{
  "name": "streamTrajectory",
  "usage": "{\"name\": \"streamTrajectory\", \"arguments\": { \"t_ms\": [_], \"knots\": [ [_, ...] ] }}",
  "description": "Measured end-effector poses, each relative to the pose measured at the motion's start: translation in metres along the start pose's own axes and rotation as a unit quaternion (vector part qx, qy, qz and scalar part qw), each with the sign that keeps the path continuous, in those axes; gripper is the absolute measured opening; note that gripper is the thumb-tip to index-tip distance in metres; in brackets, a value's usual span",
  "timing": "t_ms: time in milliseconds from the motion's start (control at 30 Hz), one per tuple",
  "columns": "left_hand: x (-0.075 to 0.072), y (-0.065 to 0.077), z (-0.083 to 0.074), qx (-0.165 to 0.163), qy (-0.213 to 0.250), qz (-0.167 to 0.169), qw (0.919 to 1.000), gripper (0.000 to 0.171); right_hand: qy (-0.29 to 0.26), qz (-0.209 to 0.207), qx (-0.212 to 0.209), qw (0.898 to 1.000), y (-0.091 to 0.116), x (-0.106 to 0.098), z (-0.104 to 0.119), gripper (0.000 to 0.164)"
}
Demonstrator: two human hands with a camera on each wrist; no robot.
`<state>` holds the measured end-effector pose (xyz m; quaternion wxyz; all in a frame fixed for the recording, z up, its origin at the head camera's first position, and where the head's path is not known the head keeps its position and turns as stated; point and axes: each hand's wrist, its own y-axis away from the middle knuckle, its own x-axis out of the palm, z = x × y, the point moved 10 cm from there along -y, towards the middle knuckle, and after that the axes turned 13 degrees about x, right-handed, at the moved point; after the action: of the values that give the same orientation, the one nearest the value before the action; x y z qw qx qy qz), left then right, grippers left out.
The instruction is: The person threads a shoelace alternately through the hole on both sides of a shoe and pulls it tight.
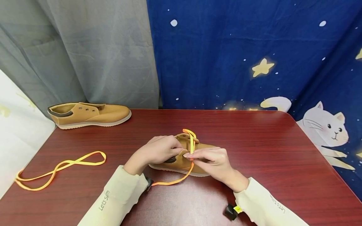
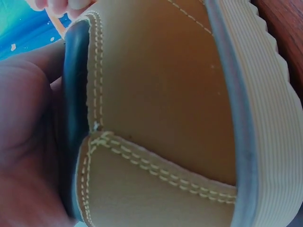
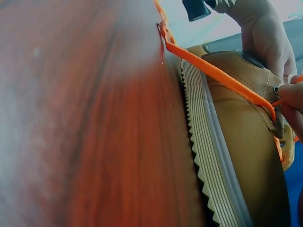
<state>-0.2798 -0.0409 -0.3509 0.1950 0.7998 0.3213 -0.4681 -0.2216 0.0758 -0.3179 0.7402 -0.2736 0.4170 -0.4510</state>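
One red-brown bench (image 1: 260, 150) carries the tan shoe (image 1: 178, 164) between my hands, its long axis running left to right, toe-first to the right. My left hand (image 1: 161, 150) reaches into it, grip unclear; my right hand (image 1: 214, 162) pinches the orange lace (image 1: 192, 143).

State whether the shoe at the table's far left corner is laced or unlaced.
Unlaced: the tan lace-up shoe has three visible eyelets, all empty.
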Motion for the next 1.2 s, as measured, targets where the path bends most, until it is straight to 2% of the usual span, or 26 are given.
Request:
{"name": "streamTrajectory", "arguments": {
  "t_ms": [100, 267, 367, 567, 700, 833, 1000, 1100, 1200],
  "knots": [
    [0.001, 0.0, 0.0, 0.003, -0.003, 0.001, 1.0, 0.047, 0.025, 0.022, -0.008, 0.999, 0.001, 0.003, 0.001, 0.009],
    [0.004, 0.0, 0.0, 0.007, -0.002, 0.01, 0.9999, 0.046, 0.077, 0.072, -0.045, 0.993, 0.0, 0.009, 0.01, 0.01],
    [0.005, 0.001, 0.0, 0.008, 0.003, 0.016, 0.9998, 0.046, 0.09, 0.078, -0.066, 0.991, -0.001, 0.008, 0.015, 0.011],
    [0.005, 0.001, 0.0, 0.01, 0.014, 0.016, 0.9997, 0.046, 0.057, 0.032, -0.064, 0.996, -0.003, 0.0, 0.017, 0.008],
    [0.003, 0.0, 0.002, 0.004, 0.012, 0.014, 0.9998, 0.046, 0.057, -0.004, -0.05, 0.997, -0.001, -0.003, 0.011, 0.007],
    [0.001, 0.0, 0.002, 0.002, 0.005, 0.009, 0.9999, 0.046, 0.023, -0.033, 0.004, 0.999, -0.001, -0.008, -0.001, 0.009],
    [-0.001, -0.002, 0.002, 0.001, -0.001, 0.005, 1.0, 0.046, -0.046, -0.045, 0.073, 0.995, 0.001, -0.009, -0.014, 0.026],
    [-0.001, -0.003, 0.003, -0.004, -0.001, 0.005, 1.0, 0.046, -0.038, -0.042, 0.079, 0.995, 0.002, -0.007, -0.014, 0.029],
    [-0.001, -0.003, 0.003, -0.008, 0.0, 0.006, 0.9999, 0.045, 0.016, -0.038, 0.046, 0.998, 0.002, -0.005, -0.005, 0.019]
  ]
}}
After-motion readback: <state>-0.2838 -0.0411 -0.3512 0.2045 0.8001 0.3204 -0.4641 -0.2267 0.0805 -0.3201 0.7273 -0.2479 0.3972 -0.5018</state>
